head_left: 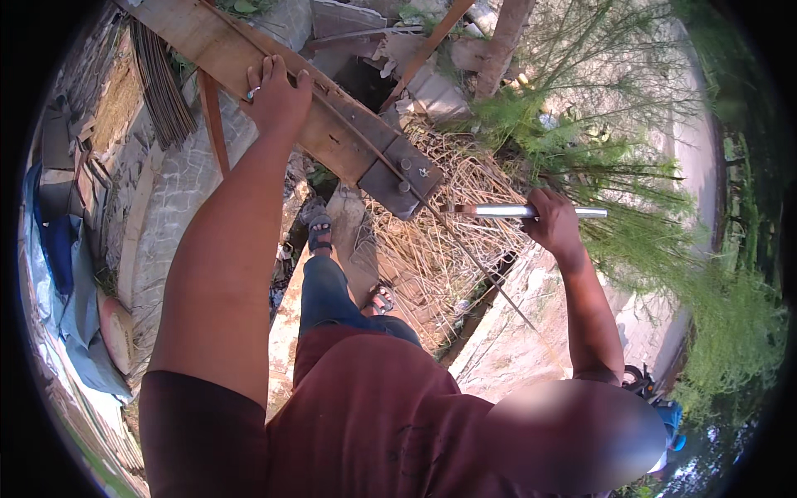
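My left hand [278, 98], a ring on one finger, lies spread over a long brown beam [328, 137], timber or rusted metal, I can't tell which; its fingers bend across a thin metal rod [380, 152], though whether they pinch it or merely press it I cannot tell. The rod runs lengthwise along the beam, passes the round-headed studs [404, 165] on a flat dark plate [383, 189] at the near end, and juts out straight and slender beyond it; my right hand [554, 224] is wrapped firmly round the smooth silvery tube of a bar tool [502, 211], whose rough brown head sits just beside the rod, contact unclear; below lie brittle, tangled straw-coloured stems [423, 274]; a bundle of thin, dark rods [162, 87] hangs at the left, near feathery green foliage [241, 7].
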A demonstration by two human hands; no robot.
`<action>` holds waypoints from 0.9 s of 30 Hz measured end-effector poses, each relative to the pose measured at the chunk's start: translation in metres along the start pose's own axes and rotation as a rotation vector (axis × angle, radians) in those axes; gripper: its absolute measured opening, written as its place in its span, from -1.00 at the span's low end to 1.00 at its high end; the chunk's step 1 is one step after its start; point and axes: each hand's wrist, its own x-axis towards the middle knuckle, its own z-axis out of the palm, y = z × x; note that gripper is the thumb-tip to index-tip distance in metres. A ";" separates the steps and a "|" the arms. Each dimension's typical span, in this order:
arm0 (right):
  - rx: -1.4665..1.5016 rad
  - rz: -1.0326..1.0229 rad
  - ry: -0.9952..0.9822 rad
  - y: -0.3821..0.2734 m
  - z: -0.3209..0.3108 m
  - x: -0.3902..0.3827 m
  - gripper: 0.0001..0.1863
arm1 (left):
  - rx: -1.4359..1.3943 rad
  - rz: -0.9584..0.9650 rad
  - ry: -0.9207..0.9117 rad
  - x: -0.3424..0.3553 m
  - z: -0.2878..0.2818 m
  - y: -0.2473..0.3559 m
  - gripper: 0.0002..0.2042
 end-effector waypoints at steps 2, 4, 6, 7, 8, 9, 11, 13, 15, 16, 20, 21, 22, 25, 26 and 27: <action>-0.051 0.024 -0.055 0.001 0.012 0.020 -0.84 | -0.019 -0.004 0.024 0.004 0.003 -0.004 -0.38; -0.051 -0.009 -0.052 -0.004 0.015 0.036 -0.85 | -0.032 -0.005 0.031 0.004 0.005 -0.006 -0.38; -0.032 -0.029 -0.093 0.000 0.022 0.050 -0.86 | -0.039 -0.004 0.028 0.004 0.005 -0.005 -0.38; -0.073 -0.033 -0.148 0.000 0.023 0.055 -0.87 | -0.037 0.000 0.028 0.003 0.006 -0.005 -0.39; -0.090 -0.063 -0.153 0.001 0.024 0.061 -0.87 | -0.035 0.004 0.031 0.003 0.006 -0.005 -0.39; -0.108 -0.092 -0.157 0.001 0.025 0.067 -0.87 | -0.034 0.008 0.033 0.004 0.007 -0.006 -0.39; -0.169 -0.142 -0.149 0.005 0.029 0.077 -0.84 | -0.037 0.010 0.037 0.003 0.006 -0.005 -0.39; -0.168 -0.241 -0.077 0.008 0.028 0.088 -0.79 | -0.045 0.015 0.049 0.003 0.007 -0.007 -0.40; -0.129 -0.315 -0.070 0.007 0.020 0.102 -0.77 | -0.062 0.019 0.071 0.004 0.010 -0.008 -0.40; -0.131 -0.330 -0.076 0.009 0.022 0.107 -0.78 | -0.056 0.018 0.063 0.004 0.010 -0.009 -0.40; -0.101 -0.383 -0.063 0.018 0.030 0.116 -0.80 | -0.030 0.026 0.042 0.006 0.008 -0.008 -0.40; -0.108 -0.393 -0.061 0.019 0.031 0.116 -0.80 | -0.018 0.030 0.035 0.005 0.008 -0.008 -0.40; -0.115 -0.402 -0.058 0.018 0.032 0.117 -0.81 | -0.018 0.031 0.051 0.006 0.009 -0.009 -0.40; -0.147 -0.408 -0.018 0.015 0.031 0.115 -0.84 | -0.019 0.035 0.074 0.005 0.013 -0.010 -0.40; -0.156 -0.393 -0.025 0.014 0.030 0.113 -0.85 | -0.023 0.033 0.073 0.005 0.012 -0.010 -0.40; -0.166 -0.377 -0.033 0.013 0.030 0.111 -0.86 | -0.027 0.033 0.071 0.005 0.012 -0.010 -0.40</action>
